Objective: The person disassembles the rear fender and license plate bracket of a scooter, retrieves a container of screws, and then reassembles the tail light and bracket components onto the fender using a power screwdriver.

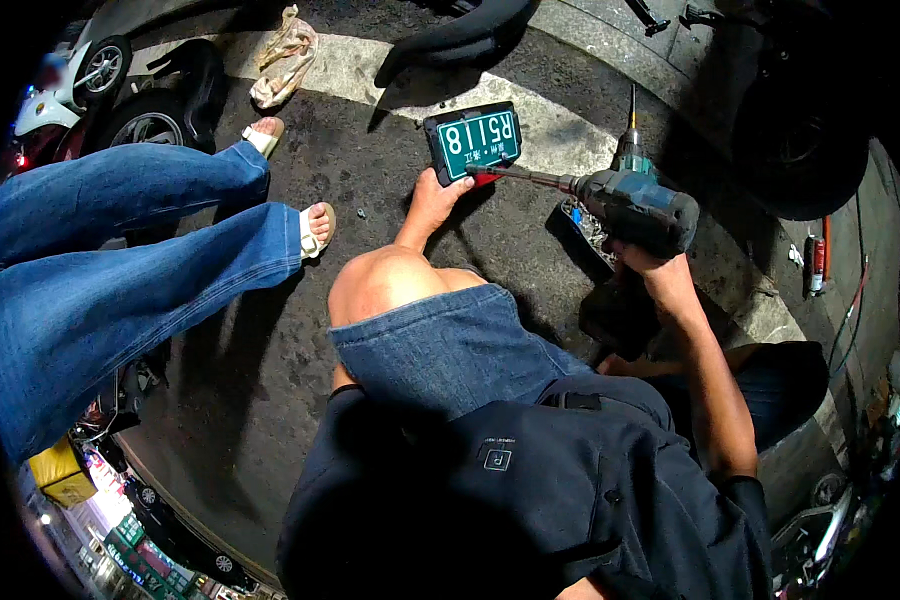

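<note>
"Dark asphalt (370,170) lies open between another person's foot (316,226) and your green plate (479,141). Your fingers?"

"Your left fingers (460,187) clamp its near left corner; your right fingers (625,255) wrap the drill (635,205), bit (522,175) at the plate's near edge, contact unclear."

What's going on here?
The wearer's left hand holds a green plate in a black frame, while the right hand grips a drill. Its long bit reaches the plate's near edge; whether it engages a screw can't be seen. A second drill is just beyond, and another person in jeans is at the left.
</note>
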`<control>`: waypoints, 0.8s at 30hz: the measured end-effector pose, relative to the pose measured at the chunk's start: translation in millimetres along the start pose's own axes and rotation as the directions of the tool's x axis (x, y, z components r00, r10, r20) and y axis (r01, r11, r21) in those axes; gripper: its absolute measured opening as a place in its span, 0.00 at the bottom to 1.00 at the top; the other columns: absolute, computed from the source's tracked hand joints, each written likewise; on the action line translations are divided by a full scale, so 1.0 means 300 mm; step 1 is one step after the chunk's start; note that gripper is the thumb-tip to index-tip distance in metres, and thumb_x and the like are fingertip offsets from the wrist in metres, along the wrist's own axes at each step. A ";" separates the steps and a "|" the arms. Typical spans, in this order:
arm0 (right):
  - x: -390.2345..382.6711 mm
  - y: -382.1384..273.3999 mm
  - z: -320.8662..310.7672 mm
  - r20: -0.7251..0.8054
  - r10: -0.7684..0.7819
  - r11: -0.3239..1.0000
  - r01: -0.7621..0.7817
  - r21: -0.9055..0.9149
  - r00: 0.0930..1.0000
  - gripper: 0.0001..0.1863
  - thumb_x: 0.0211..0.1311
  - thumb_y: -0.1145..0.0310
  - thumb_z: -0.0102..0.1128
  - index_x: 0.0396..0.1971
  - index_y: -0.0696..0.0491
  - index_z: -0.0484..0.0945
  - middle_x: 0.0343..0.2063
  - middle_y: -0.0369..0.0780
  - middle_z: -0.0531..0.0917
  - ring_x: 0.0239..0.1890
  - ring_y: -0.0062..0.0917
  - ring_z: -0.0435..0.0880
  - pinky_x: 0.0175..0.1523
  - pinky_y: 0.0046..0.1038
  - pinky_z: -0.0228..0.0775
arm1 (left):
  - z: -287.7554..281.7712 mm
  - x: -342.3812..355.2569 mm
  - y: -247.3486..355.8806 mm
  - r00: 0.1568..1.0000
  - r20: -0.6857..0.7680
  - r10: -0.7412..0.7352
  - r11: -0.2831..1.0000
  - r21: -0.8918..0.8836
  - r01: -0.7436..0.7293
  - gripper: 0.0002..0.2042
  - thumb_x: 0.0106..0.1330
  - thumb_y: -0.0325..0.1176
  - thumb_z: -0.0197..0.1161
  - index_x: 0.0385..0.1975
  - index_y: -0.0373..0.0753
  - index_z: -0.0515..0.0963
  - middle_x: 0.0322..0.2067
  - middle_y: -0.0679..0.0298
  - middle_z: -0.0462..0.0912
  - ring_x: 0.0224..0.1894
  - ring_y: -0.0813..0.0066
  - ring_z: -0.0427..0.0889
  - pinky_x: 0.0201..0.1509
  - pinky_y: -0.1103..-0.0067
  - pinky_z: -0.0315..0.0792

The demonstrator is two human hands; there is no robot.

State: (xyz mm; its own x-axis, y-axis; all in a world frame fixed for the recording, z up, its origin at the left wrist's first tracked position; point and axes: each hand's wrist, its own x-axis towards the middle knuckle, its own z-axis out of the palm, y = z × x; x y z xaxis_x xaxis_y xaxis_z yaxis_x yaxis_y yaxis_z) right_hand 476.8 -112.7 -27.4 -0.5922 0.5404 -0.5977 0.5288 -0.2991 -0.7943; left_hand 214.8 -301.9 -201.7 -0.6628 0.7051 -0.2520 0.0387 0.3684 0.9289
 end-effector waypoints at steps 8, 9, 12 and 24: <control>0.014 0.048 -0.001 -0.048 0.047 0.986 -0.038 0.165 0.998 0.14 0.51 0.71 0.64 0.39 0.57 0.76 0.29 0.36 0.78 0.26 0.21 0.75 0.29 0.25 0.69 | -0.010 0.004 0.009 1.000 0.002 -0.029 0.996 0.088 0.029 0.13 0.53 0.35 0.68 0.35 0.34 0.79 0.27 0.59 0.83 0.29 0.73 0.79 0.38 0.75 0.72; 0.015 0.053 -0.010 -0.049 0.047 0.986 -0.039 0.164 0.998 0.14 0.51 0.71 0.64 0.39 0.57 0.76 0.29 0.36 0.78 0.26 0.21 0.75 0.29 0.25 0.69 | -0.009 0.008 0.020 1.000 0.003 -0.030 0.996 0.087 0.029 0.13 0.53 0.35 0.68 0.35 0.34 0.79 0.27 0.59 0.83 0.29 0.73 0.79 0.38 0.75 0.72; 0.017 0.046 -0.011 0.000 0.080 0.991 -0.080 0.105 0.997 0.15 0.51 0.70 0.64 0.40 0.56 0.76 0.32 0.34 0.78 0.32 0.19 0.74 0.36 0.24 0.69 | -0.013 0.014 0.024 0.998 0.024 -0.054 0.990 0.130 0.050 0.13 0.53 0.35 0.68 0.35 0.34 0.79 0.28 0.57 0.83 0.30 0.72 0.79 0.38 0.74 0.72; 0.022 0.062 -0.001 -0.025 0.050 0.960 -0.041 0.278 0.998 0.18 0.51 0.65 0.63 0.40 0.55 0.73 0.27 0.37 0.77 0.20 0.23 0.74 0.23 0.25 0.68 | 0.009 0.010 0.017 0.999 -0.030 -0.036 0.990 0.136 0.040 0.13 0.53 0.35 0.69 0.33 0.32 0.80 0.27 0.55 0.83 0.29 0.71 0.80 0.37 0.73 0.72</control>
State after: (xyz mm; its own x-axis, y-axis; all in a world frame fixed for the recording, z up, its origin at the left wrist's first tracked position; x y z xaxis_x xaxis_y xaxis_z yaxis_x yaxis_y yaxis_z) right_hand 483.0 -114.4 -46.2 -0.5494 0.5445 -0.6339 0.3628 -0.5279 -0.7679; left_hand 215.0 -296.4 -198.5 -0.6859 0.6729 -0.2770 0.1141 0.4753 0.8724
